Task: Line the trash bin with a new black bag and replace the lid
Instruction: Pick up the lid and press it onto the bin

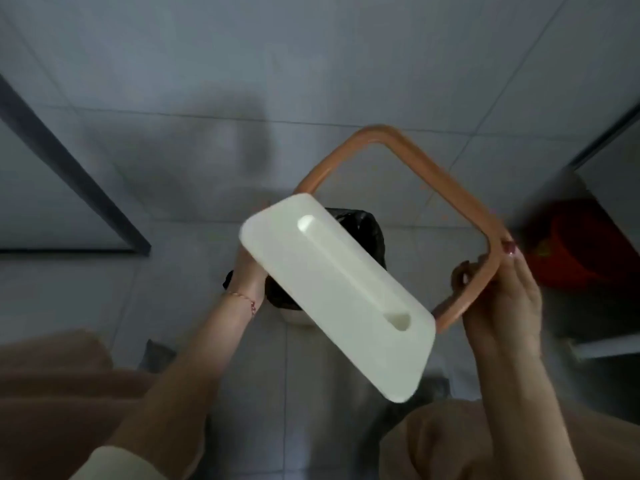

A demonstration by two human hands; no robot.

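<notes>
The lid [337, 296] is a two-part thing: a smooth, glossy white swing flap with rounded corners and a long shallow groove down its middle, set in an orange plastic frame [450, 188] that's a rounded rectangle, thin and shiny. It's held up in the air over the grey tiled floor [173, 64], tilted, with the flap swung at an angle so half the frame is just an open hole. The right hand [498, 292] grips the frame's right corner, thumb on the rim and fingers curled round the edge. The left hand [247, 271] is mostly hidden behind the flap, so I can't tell whether it's gripping anything. Below the lid, crinkly black bag [367, 230] plastic peeks out, glossy and wrinkled, apparently over the bin, which is hidden by the lid. A red tub [568, 251] sits off to the right, blurry.
</notes>
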